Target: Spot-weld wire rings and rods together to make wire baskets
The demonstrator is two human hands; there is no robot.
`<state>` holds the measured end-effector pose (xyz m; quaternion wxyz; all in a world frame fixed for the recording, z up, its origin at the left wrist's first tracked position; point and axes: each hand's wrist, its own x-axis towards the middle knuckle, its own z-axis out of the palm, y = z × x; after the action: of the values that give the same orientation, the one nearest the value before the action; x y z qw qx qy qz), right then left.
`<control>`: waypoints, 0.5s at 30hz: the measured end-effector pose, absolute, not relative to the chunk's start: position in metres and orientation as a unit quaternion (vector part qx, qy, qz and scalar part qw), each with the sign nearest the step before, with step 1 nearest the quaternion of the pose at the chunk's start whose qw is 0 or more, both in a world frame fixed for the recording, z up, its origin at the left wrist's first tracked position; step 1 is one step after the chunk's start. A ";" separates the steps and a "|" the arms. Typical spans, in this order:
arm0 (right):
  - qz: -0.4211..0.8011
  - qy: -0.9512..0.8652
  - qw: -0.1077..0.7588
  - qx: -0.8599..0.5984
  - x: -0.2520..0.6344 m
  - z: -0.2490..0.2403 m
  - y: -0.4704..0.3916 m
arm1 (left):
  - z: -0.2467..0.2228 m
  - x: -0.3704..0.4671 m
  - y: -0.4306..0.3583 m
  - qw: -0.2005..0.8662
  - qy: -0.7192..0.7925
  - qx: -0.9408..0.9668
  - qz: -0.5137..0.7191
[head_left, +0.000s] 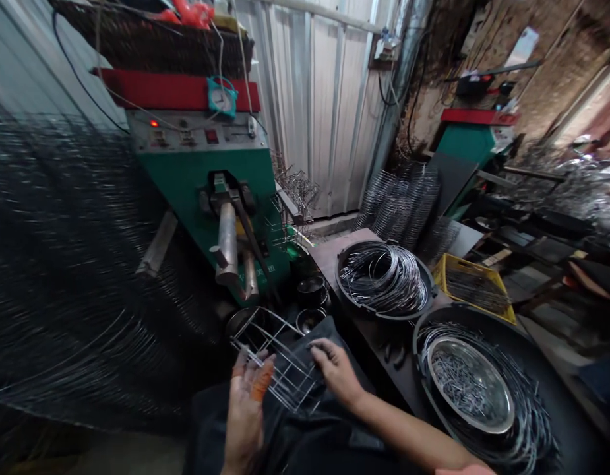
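Note:
A small rack of bare metal wire, a grid with open squares [287, 366], is held over my dark-clothed lap. My left hand [248, 402] grips its near left edge, with orange wrapping on the thumb and finger. On the opposite side, the fingers of my right hand [337, 373] are pinched together at the rack's edge; whether a loose wire is also between them I cannot make out. Just beyond the rack stands a green machine [186, 175] with a thick metal cylinder arm [228, 241] pointing down toward it.
To the right, a black basin [341, 300] holds coiled wire rings. Nearer, another black basin [418, 386] has wire rings and a steel bowl [505, 402] of short metal pieces. A yellow crate [507, 307] stands behind. Stacked wire mesh [77, 264] fills the left side.

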<state>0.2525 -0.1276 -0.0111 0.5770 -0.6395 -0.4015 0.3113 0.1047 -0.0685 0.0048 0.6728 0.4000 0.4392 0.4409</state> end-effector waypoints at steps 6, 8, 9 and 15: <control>0.386 -0.477 0.536 -0.580 0.234 -0.028 -0.113 | 0.005 0.086 -0.062 0.656 0.460 0.350 0.484; 0.291 -0.531 0.506 -0.614 0.273 -0.024 -0.110 | -0.001 0.082 -0.062 0.669 0.457 0.349 0.471; 0.212 -0.535 0.498 -0.649 0.302 -0.020 -0.110 | -0.004 0.081 -0.062 0.672 0.456 0.348 0.469; -0.103 -0.208 0.343 -0.910 0.488 0.004 -0.141 | -0.003 0.076 -0.055 0.669 0.469 0.341 0.464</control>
<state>0.4881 -0.1410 0.0041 0.3435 -0.9101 -0.2077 -0.1026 0.0761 -0.0552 -0.0031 0.6694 0.3414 0.4689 0.4642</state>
